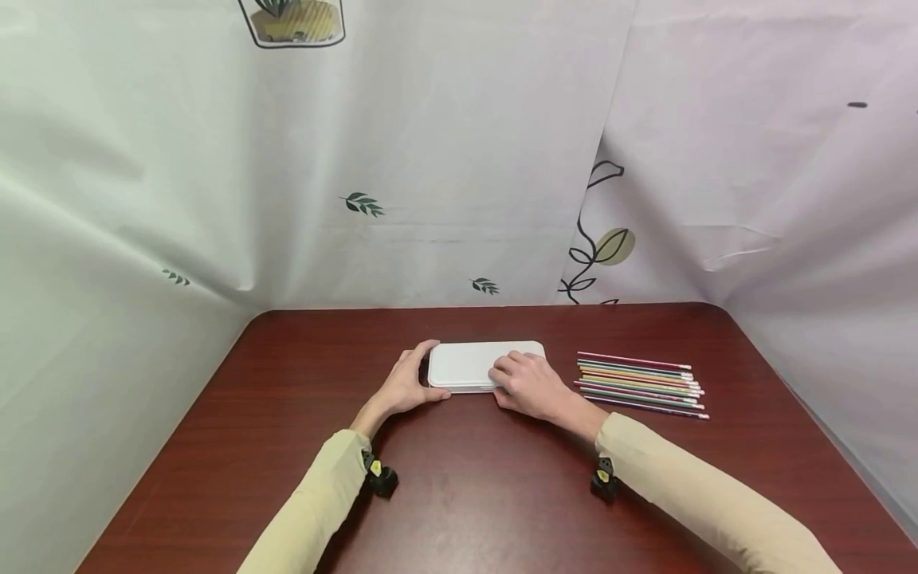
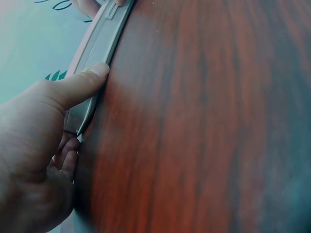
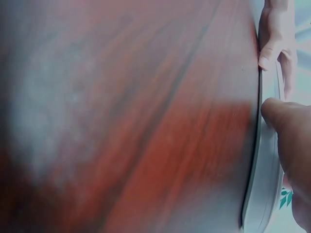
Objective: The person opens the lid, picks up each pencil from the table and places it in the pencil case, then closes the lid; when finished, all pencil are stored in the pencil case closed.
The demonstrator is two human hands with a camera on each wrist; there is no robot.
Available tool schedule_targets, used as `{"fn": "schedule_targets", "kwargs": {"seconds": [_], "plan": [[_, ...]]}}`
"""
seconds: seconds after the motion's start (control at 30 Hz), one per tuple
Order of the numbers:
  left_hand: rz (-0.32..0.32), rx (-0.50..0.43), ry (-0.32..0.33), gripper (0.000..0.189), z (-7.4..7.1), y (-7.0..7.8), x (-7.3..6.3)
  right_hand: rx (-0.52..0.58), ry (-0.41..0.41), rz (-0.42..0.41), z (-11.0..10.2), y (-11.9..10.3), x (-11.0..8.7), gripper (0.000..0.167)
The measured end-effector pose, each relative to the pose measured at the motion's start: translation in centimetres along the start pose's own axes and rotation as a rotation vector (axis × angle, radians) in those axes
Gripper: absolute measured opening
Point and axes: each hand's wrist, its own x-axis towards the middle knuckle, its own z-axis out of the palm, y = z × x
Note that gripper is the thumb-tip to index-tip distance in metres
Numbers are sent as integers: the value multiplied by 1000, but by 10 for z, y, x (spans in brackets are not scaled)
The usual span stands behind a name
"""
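Note:
A flat white case (image 1: 466, 363) with rounded corners lies lid-up on the table, its lid looking level. My left hand (image 1: 406, 383) grips the case's left end, thumb on the front side and fingers round toward the back corner. In the left wrist view the thumb presses the case's side wall (image 2: 92, 56), and a small latch-like piece (image 2: 112, 10) shows further along. My right hand (image 1: 529, 386) is at the front edge, right of the middle, with curled fingers on the lid and the thumb against the front side (image 3: 267, 145). The fingertips of that hand are partly hidden.
Several colored pencils (image 1: 638, 387) with eraser ends lie in a loose row right of the case, close to my right forearm. The dark red wooden table (image 1: 473, 478) runs back to a pale printed curtain (image 1: 445, 159). A small black wrist camera (image 1: 382, 481) hangs beneath each sleeve.

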Motion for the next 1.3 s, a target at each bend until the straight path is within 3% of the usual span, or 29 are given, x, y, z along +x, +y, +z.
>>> {"fn": "schedule_targets", "kwargs": {"seconds": [0.47, 1.3], "plan": [[-15, 6, 17, 93, 1, -1, 0, -139, 14, -108, 2, 2, 1, 14], [-11, 5, 30, 92, 1, 1, 0, -230, 57, -209, 4, 4, 1, 20]]}}
